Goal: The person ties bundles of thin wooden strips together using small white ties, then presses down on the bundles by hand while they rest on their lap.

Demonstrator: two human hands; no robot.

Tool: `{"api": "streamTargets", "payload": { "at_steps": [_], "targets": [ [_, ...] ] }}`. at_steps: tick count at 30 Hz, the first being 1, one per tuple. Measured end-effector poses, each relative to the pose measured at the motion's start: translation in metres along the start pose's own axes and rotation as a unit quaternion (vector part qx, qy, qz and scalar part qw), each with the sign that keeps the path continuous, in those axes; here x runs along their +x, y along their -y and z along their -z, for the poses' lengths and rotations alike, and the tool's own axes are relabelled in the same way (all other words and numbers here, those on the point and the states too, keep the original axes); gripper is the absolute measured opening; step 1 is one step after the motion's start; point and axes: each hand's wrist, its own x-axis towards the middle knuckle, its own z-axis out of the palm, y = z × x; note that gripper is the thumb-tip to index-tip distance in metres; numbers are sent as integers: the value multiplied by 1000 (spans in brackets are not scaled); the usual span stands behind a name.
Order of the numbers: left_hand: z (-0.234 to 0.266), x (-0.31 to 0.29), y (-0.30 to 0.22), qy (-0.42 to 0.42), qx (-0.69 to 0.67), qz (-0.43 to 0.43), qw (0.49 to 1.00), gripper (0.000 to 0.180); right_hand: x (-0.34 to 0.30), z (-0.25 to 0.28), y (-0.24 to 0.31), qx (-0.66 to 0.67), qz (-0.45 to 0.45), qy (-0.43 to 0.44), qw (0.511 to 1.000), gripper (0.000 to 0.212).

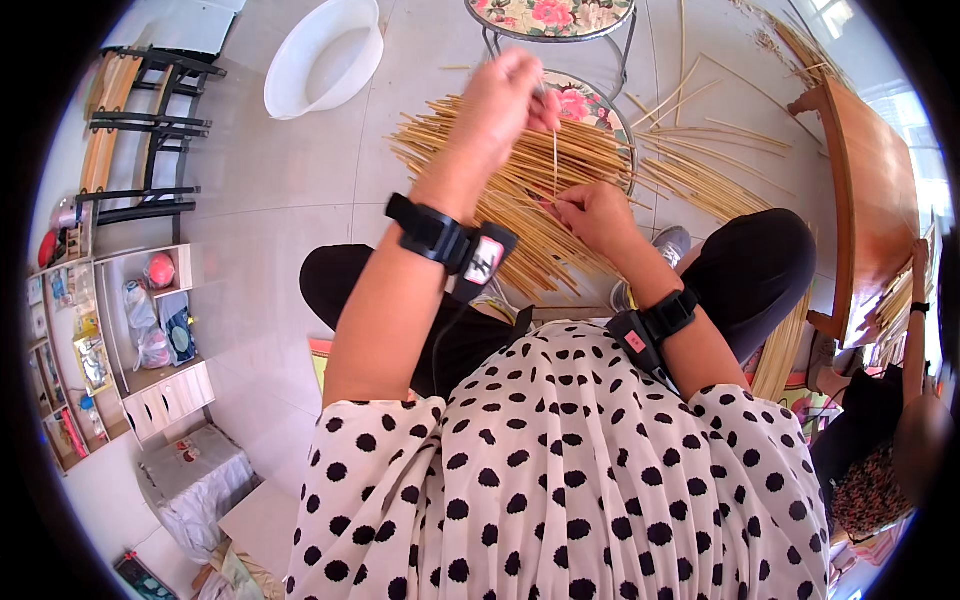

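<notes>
A large bundle of thin golden straw-like stalks (440, 150) lies in front of me, across a round flower-patterned stool seat (612, 118). My left hand (505, 100) is raised over the far side of the bundle, its fingers closed and slightly blurred. A thin pale strand (556, 155) runs almost straight from those fingers down to my right hand (595, 215). At the right part of the bundle, the right thumb and fingers pinch the strand's lower end. Something small and grey shows at the left fingertips; its kind is unclear.
Beyond stands another flowered stool (550, 15). A white plastic basin (325, 60) is at the far left. Loose stalks (715, 180) spread over the floor toward a wooden bench (870, 190) on the right. Another person (880, 450) sits at the right edge. Shelves (150, 320) line the left.
</notes>
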Motion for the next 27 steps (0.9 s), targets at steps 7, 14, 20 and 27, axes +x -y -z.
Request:
{"api": "streamTargets", "payload": {
  "at_steps": [7, 14, 20, 27],
  "targets": [
    [88, 38, -82, -140, -156, -209, 955, 18, -1, 1, 5, -43, 15, 11, 999, 15],
    [100, 35, -106, -180, -137, -322, 920, 20, -4, 0, 14, -100, 56, -97, 989, 16],
    [114, 29, -97, -201, -98, -317, 922, 21, -7, -6, 12, -177, 98, -142, 969, 14],
    [151, 51, -88, -241, -102, -287, 921, 22, -6, -3, 17, -216, 132, -126, 959, 13]
  ]
}}
